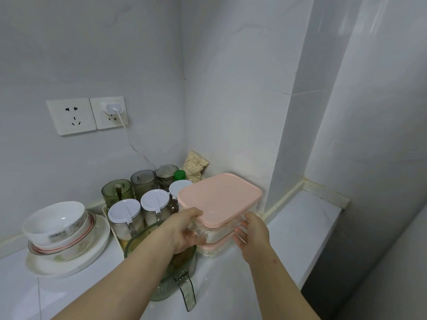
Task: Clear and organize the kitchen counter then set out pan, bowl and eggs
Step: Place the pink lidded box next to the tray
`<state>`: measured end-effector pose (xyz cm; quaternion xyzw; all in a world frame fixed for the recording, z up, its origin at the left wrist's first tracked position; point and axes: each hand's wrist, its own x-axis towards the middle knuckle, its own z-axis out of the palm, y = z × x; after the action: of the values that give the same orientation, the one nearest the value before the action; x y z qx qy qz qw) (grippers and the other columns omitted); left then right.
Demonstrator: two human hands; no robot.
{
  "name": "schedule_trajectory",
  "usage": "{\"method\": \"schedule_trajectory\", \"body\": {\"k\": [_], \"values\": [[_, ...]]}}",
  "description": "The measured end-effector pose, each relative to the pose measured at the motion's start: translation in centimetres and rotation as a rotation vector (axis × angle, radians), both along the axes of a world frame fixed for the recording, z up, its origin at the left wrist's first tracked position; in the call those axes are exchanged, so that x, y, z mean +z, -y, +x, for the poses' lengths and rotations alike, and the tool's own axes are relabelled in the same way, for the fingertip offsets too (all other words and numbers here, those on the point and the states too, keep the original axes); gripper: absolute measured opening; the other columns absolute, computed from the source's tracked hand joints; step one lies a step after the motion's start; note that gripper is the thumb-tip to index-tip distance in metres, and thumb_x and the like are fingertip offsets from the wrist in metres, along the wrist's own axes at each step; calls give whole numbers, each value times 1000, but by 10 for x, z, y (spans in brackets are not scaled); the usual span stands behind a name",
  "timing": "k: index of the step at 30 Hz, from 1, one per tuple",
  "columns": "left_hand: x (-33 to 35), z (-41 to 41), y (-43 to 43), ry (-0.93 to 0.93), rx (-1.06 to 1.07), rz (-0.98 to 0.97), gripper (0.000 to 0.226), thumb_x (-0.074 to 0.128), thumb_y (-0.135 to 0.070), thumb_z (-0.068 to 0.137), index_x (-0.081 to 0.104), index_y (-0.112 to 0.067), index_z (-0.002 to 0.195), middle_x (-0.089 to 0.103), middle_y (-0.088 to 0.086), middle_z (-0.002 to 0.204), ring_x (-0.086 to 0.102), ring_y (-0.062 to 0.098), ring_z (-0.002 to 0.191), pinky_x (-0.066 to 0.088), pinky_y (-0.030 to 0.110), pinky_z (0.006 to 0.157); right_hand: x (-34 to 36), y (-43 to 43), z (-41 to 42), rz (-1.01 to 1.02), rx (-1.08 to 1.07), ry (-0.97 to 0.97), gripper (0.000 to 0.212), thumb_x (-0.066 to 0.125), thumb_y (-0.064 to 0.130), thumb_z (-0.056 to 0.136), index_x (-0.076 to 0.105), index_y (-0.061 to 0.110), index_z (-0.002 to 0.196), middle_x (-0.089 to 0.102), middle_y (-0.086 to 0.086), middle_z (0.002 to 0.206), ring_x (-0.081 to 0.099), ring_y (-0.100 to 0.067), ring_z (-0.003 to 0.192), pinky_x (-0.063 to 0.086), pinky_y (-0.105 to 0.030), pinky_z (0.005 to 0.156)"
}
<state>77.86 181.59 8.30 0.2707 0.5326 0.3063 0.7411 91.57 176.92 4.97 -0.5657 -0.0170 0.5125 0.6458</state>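
A clear storage box with a pink lid (219,197) sits on top of a second pink-lidded box (217,247) in the counter's back corner. My left hand (184,229) grips the upper box at its left front corner, thumb on the lid edge. On the box's right front corner my right hand (253,234) holds it with curled fingers. A white bowl (55,221) tops a stack of bowls and plates (69,257) at the left. No pan or eggs are in view.
A green-tinted glass pitcher (171,285) stands under my left forearm. Behind it are white-lidded jars (124,218), green glass cups (117,192), a green-capped bottle (179,174) and a bag of grains (195,166). A charger cable hangs from a wall socket (111,112). White counter (300,227) extends right.
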Motion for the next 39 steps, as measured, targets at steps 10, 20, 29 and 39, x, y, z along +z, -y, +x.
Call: {"method": "schedule_trajectory", "body": {"k": [10, 20, 29, 39], "values": [[-9, 9, -2, -44, 24, 10, 53, 50, 4, 90, 32, -4, 139, 27, 20, 146, 35, 44, 128, 41, 56, 97, 0, 1, -2, 18, 62, 46, 20, 50, 19, 89, 57, 21, 108, 57, 0, 103, 54, -19, 96, 42, -33, 86], [-6, -2, -2, -262, -30, 117, 39, 59, 0, 87, 46, 3, 124, 51, 20, 101, 57, 32, 74, 55, 43, 67, -5, -1, -3, 27, 100, 79, 26, 48, 20, 90, 54, 21, 116, 55, 4, 90, 53, -16, 86, 41, -33, 85], [6, -17, 5, -13, -54, 16, 41, 49, -13, 94, 38, -9, 133, 51, 23, 119, 54, 35, 97, 37, 43, 92, -5, 5, -9, 27, 212, 141, 57, 52, 26, 93, 29, 32, 144, 36, 1, 146, 35, -23, 133, 34, -39, 96], [7, -16, -2, 63, -108, -27, 68, 53, -23, 92, 17, -10, 148, 25, 28, 148, 26, 42, 137, 22, 47, 114, -5, 7, -12, 46, 270, 60, 59, 54, 28, 92, 25, 40, 142, 29, -2, 150, 35, -34, 132, 40, -47, 90]]}}
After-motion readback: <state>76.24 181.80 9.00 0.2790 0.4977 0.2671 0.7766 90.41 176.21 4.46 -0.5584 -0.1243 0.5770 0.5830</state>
